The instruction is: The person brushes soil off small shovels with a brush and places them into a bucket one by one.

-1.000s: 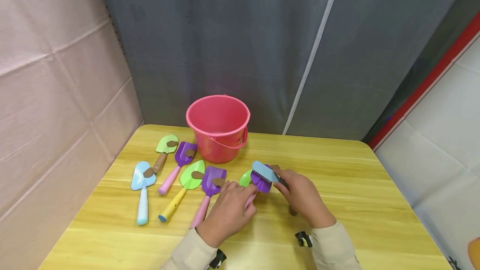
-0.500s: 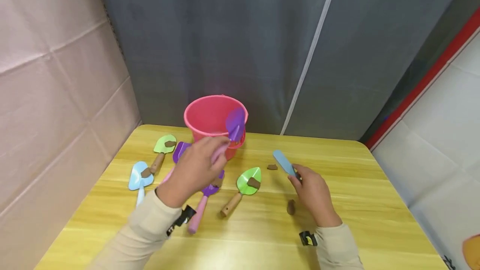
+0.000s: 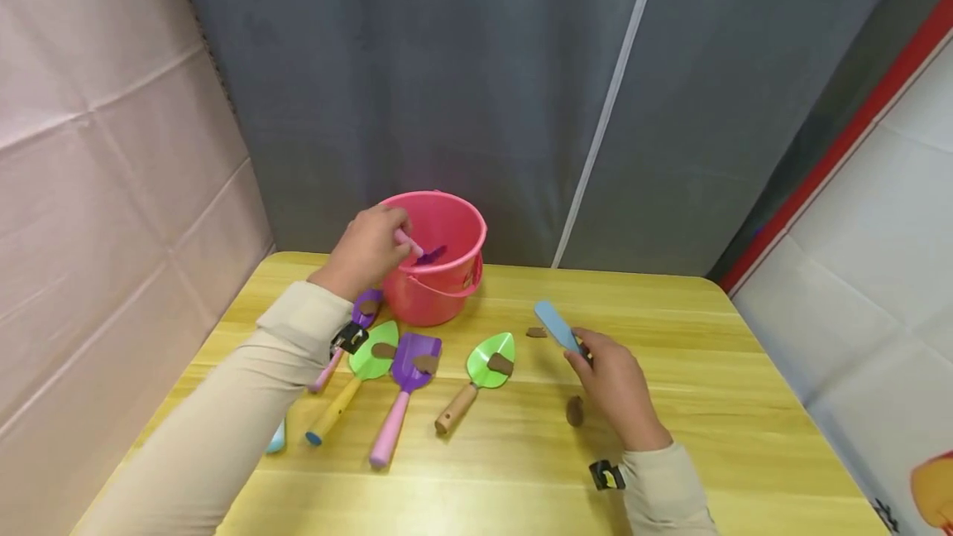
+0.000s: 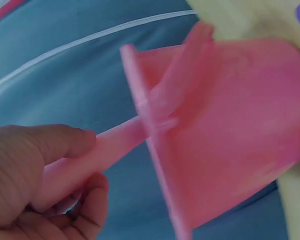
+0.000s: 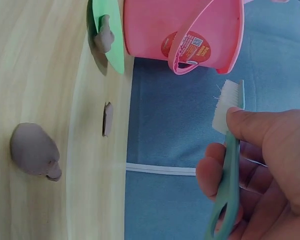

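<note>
My left hand (image 3: 366, 248) is over the pink bucket (image 3: 428, 304), gripping a toy shovel by its pink handle (image 4: 115, 145). The shovel's purple blade (image 3: 431, 255) dips inside the bucket's rim. In my right hand (image 3: 616, 387), held above the table's right side, is a scrubbing brush (image 3: 554, 323). The right wrist view shows its teal handle (image 5: 230, 175) and white bristles (image 5: 225, 105). Nearest to that hand lie two brown clay lumps, an upright-looking one (image 3: 574, 411) and a flat one (image 3: 536, 332).
Left of the loose lumps lies a green shovel (image 3: 482, 358) with a wooden handle and clay on it. Further left are a purple shovel (image 3: 405, 370), a yellow-handled green one (image 3: 375, 358) and another purple one (image 3: 366, 304), each with clay. My left sleeve (image 3: 223, 412) hides others.
The left hand has lifted the purple shovel away from the brush, carried it left and lowered its blade into the bucket. The right hand stays nearly in place with the brush.
</note>
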Demonstrator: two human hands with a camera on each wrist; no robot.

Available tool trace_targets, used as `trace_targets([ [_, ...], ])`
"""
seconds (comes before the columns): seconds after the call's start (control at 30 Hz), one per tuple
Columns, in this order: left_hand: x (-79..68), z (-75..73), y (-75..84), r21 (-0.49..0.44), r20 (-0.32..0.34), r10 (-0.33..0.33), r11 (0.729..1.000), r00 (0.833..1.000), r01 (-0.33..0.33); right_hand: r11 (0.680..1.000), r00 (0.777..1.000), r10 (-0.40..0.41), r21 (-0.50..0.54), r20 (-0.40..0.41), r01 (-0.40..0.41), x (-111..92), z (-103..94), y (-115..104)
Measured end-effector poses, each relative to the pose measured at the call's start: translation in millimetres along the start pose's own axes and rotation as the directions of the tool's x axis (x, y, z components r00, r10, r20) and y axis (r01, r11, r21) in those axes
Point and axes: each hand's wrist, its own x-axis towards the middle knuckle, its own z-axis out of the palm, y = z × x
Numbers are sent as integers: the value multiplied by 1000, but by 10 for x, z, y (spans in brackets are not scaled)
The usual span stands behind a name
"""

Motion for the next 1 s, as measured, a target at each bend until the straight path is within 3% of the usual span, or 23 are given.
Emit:
trace_targets([
  [0.2,28,237,-99,-27,51,48,999,998,-47,1000,1000,2,-1,-3,-2,-12,26,7],
  [0.43,-24,333,-126,5,96,50,999,994,-50,1000,1000,-1,-11,-2,1,-21,30,4],
  [0.77,-61,253,-106,24,138,7,1000,990,-10,1000,1000,-17,-18,-4,17,-20,-14,-8],
  [1.0,-50,153,-204,43,137,-53,998,989,47,1000,1000,-12,-17,3,12,-11,-10,-6],
])
